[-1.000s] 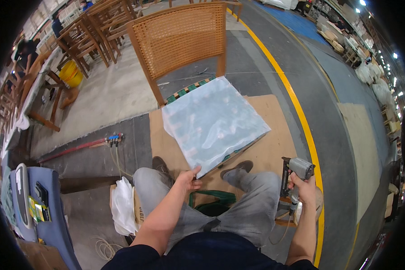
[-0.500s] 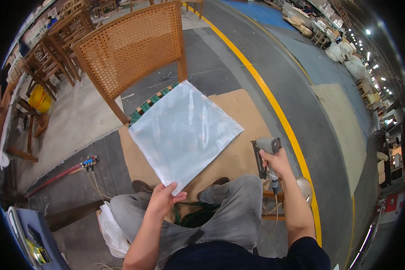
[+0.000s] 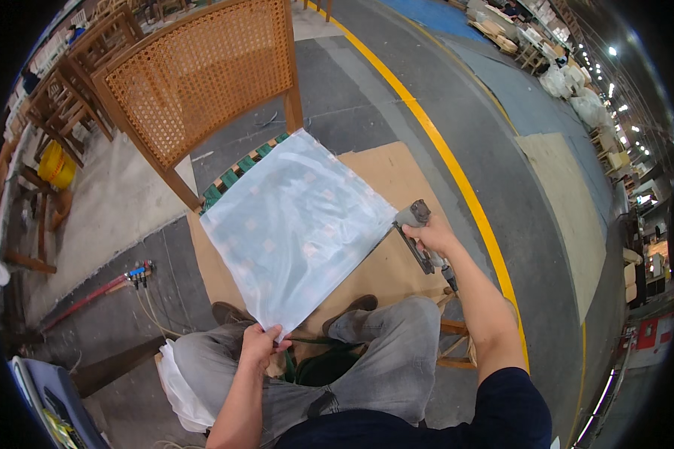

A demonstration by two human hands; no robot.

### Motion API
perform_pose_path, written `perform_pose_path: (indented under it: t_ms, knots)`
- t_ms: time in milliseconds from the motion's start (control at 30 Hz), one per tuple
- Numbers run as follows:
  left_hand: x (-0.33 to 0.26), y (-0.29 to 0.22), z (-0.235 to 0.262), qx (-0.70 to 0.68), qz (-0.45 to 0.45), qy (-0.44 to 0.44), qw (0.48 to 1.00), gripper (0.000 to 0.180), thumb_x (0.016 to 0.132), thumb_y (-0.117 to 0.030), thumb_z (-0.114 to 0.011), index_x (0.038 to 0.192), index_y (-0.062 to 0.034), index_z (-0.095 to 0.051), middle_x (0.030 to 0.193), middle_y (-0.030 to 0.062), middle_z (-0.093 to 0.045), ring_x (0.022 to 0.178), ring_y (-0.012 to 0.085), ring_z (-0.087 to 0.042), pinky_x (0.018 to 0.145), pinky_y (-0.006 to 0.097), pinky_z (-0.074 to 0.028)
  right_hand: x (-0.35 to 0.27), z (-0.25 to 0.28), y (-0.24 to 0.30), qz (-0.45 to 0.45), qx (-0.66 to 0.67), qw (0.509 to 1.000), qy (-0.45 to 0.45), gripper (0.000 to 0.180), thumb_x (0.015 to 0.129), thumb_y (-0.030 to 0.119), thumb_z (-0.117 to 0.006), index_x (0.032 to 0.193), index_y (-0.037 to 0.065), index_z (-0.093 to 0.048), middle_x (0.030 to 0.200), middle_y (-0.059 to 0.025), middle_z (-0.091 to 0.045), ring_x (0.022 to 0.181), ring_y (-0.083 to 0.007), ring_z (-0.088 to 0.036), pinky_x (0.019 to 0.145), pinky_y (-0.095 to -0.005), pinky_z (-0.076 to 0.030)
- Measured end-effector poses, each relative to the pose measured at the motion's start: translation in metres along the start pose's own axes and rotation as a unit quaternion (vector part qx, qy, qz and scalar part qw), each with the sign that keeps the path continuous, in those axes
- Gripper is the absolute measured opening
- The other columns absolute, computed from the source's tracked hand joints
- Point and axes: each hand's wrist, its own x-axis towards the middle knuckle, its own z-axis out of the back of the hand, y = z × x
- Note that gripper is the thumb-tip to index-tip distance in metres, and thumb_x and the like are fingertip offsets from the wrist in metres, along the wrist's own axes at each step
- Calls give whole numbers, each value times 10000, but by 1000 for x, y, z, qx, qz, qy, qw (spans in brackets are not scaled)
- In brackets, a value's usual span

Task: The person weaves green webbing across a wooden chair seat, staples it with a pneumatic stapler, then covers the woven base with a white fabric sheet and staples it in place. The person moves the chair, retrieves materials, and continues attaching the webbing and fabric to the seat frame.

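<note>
A wooden chair (image 3: pixel 202 78) with a woven cane back stands in front of me. Over its seat lies a thin white sheet (image 3: pixel 296 217), slightly see-through, with pale squares showing from underneath. Along the seat's rear edge, green webbing (image 3: pixel 240 168) stays uncovered. My left hand (image 3: pixel 258 346) pinches the sheet's near corner between thumb and fingers, pulling folds toward it. My right hand (image 3: pixel 434 236) is closed round the handle of a grey staple gun (image 3: pixel 410 217). The gun's nose is at the right corner of the seat; whether it touches is unclear.
Tan cardboard (image 3: pixel 386 161) lies beneath the chair. A red hose (image 3: pixel 90 301) with a blue valve fitting rests on the floor at left. Further off are a yellow bucket (image 3: pixel 56 165) and wooden chair frames (image 3: pixel 71 93). A yellow line (image 3: pixel 457 168) curves across the floor at right.
My right hand has brought the staple gun left and up to the seat's right corner. The left hand has drawn the sheet's near corner lower, creasing it. The chair appears slightly further left.
</note>
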Motion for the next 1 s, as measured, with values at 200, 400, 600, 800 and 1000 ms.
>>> perform_pose_path:
  t_ms: [200,400,600,800,1000]
  knots:
    - [4,-3,-5,4,4,6,1000,244,1016,-67,-638,1209,82,-646,991,202,-768,744,266,-760,606,325,-610,10,3,-15,-7,15,1000,5,339,894,289,-868,945,-6,-708,736,-47,-673,518,-136,-562,488,-321,-454]
    - [2,-2,-1,-12,2,-15,1000,237,1014,-58,-636,1195,94,-653,991,205,-761,742,264,-753,610,318,-609,-14,-26,-14,8,21,998,55,327,896,289,-860,928,-4,-720,727,-39,-673,518,-134,-579,482,-321,-462]
    - [3,-3,-5,-15,-8,4,1000,232,1012,-41,-629,1190,106,-655,1004,204,-753,761,253,-747,619,314,-614,-25,-39,-16,-8,-13,999,32,340,900,305,-854,974,-1,-726,746,-39,-679,516,-127,-582,490,-310,-468]
    - [3,0,1,-40,-18,-12,999,226,1009,-52,-635,1160,112,-668,962,191,-754,741,244,-741,608,316,-593,-48,-63,2,-1,-1,996,88,350,912,328,-847,978,6,-728,767,-34,-689,511,-120,-574,490,-301,-467]
    - [8,2,2,-37,-24,11,999,227,1014,-85,-654,1157,90,-678,943,174,-755,723,237,-733,615,321,-593,-59,-84,-1,-23,-11,996,87,317,929,297,-834,979,3,-727,784,-37,-696,523,-123,-580,492,-295,-470]
